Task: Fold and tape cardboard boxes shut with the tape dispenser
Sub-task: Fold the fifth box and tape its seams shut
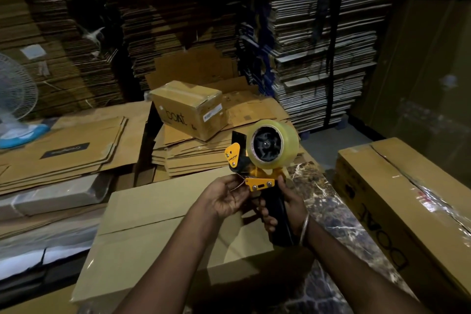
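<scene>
Dim storeroom, head view looking down. Right hand (285, 208) wrapped around the black handle of the tape dispenser (257, 160), fingers (267, 219) curled round the grip, thumb up against the yellow frame; a bangle (304, 229) on that wrist. Dispenser held upright in the air above a box (158, 232), roll of clear tape (274, 145) at the top, yellow guard and blade end facing left. Left hand (226, 199) at the blade end, palm turned up, fingertips pinching at the loose tape end by the yellow plate; exactly what they hold is too small to tell. The box lies directly beneath the hands on a dark marbled tabletop (331, 214), flaps folded down with the centre seam showing and no tape visible along it. Behind it, a stack of flattened cartons (198, 158) with a small taped box (190, 108) sitting tilted on top, "boat" printed on its side. More flat cartons (66, 150) spread to the left, near a white fan (15, 89) on a blue base at the left edge. Long taped carton (407, 201) to the right, apart from the tabletop. Tall bundles of flat cardboard (318, 41) fill the background.
</scene>
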`<state>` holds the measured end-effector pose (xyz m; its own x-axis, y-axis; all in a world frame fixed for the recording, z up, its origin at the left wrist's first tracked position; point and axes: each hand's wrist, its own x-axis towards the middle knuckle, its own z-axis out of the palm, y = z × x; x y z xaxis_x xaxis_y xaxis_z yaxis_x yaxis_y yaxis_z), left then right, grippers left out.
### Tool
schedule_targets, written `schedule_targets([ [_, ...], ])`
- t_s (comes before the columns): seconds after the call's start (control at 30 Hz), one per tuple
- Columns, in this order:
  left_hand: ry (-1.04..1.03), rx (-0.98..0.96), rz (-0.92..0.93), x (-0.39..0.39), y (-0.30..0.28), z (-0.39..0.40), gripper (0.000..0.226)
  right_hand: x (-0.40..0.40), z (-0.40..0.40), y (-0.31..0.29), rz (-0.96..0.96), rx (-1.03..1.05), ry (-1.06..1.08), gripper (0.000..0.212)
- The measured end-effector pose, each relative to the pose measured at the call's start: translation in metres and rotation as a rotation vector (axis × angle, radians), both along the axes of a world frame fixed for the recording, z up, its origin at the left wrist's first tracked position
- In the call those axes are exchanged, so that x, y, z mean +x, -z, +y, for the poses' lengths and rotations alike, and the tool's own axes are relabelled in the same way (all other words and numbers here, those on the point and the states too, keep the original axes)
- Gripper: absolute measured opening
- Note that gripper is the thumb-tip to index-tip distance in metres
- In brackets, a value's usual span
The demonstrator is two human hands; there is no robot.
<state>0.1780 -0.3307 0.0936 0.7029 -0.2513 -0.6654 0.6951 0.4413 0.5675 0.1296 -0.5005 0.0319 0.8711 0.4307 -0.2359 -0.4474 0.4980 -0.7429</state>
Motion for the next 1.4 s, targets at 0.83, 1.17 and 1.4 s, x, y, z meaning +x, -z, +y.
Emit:
schedule_targets([
  [0.83, -0.078, 0.304, -0.427, -0.010, 0.015, -0.034, 0.013, 0.003, -0.002, -0.009, 0.100, 0.143, 0.147, 0.075],
  [1.17, -0.013, 0.417, -0.563, -0.006, 0.017, -0.032, 0.015, 0.004, -0.003, -0.006, 0.079, 0.153, 0.186, 0.076],
  [1.4, 0.145, 0.788, -0.694, 0.001, 0.020, -0.020, 0.015, 0.004, -0.003, -0.003, 0.067, 0.133, 0.163, 0.075],
])
